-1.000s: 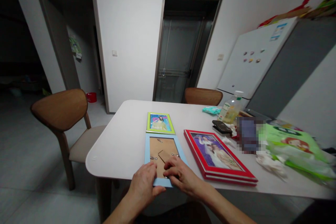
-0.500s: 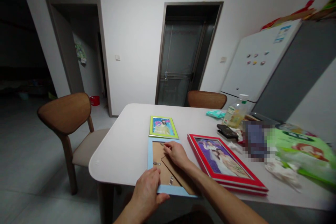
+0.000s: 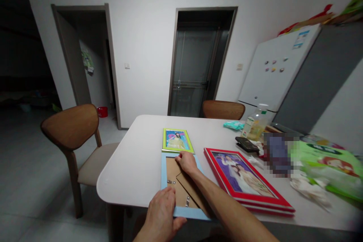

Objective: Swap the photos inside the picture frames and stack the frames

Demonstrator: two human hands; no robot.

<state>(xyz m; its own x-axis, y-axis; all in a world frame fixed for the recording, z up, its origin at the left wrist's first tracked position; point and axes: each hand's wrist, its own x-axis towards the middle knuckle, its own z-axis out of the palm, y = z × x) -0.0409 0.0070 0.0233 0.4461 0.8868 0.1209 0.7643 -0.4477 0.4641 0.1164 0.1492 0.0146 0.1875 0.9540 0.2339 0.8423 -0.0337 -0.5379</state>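
A light blue picture frame (image 3: 163, 172) lies face down on the table, its brown backing board (image 3: 171, 166) facing up. Small metal clips (image 3: 171, 182) and a slanted stand leg show on the board. My left hand (image 3: 162, 208) grips the frame's near left corner, fingers over the backing and thumb along the near edge. At the board's far end, my right hand (image 3: 187, 164) is closed in a pinch; whatever lies under its fingertips is hidden. Just beyond is a lime green frame (image 3: 163, 141) with a portrait. Right of it, red picture frames (image 3: 218, 174) are stacked, the top one showing a photo.
To the right stand a bottle (image 3: 255, 124), a black wallet-like item (image 3: 246, 144), a teal packet (image 3: 234, 125), crumpled tissue (image 3: 310, 191) and a green plastic pack (image 3: 326, 151). Wooden chairs (image 3: 70, 124) are at the left and far sides. A fridge (image 3: 279, 66) stands behind.
My right fingertips have shifted slightly and now cover the small metal piece visible before. My left hand keeps its place on the frame. The whole view has dropped a little.
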